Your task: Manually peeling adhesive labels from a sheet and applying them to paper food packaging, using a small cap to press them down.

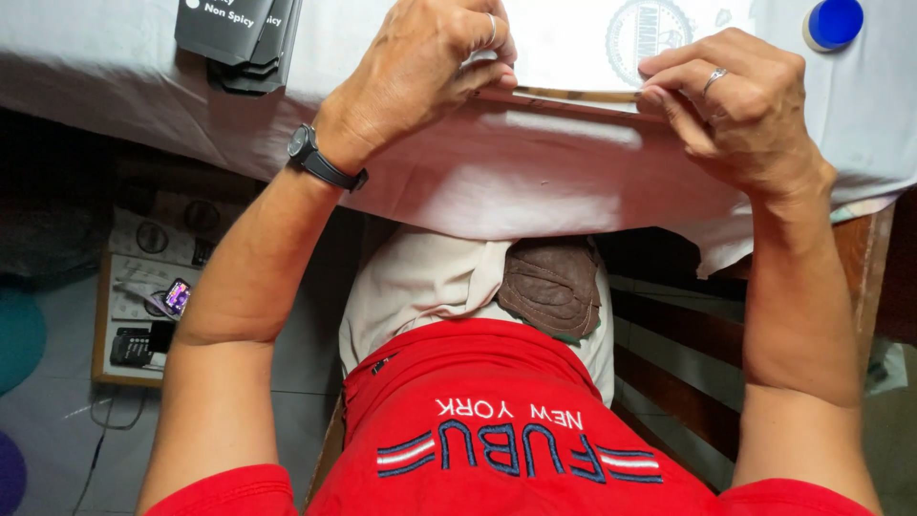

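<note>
A flat white pouch (583, 43) with a round grey emblem lies on the white tablecloth (535, 162) at the table's near edge. My left hand (420, 67), with a ring and a black wristwatch, pinches the pouch's near edge at its left corner. My right hand (740, 110), also ringed, presses fingertips on the same edge at the right corner. Both hands are closed on the pouch's shiny bottom strip.
A stack of dark grey pouches (239, 38) lies at the far left of the table. A blue round lid (834, 23) sits at the far right. Below are my red shirt, beige trousers and a brown pouch (552, 285). A low board with small devices (153, 306) sits on the floor at left.
</note>
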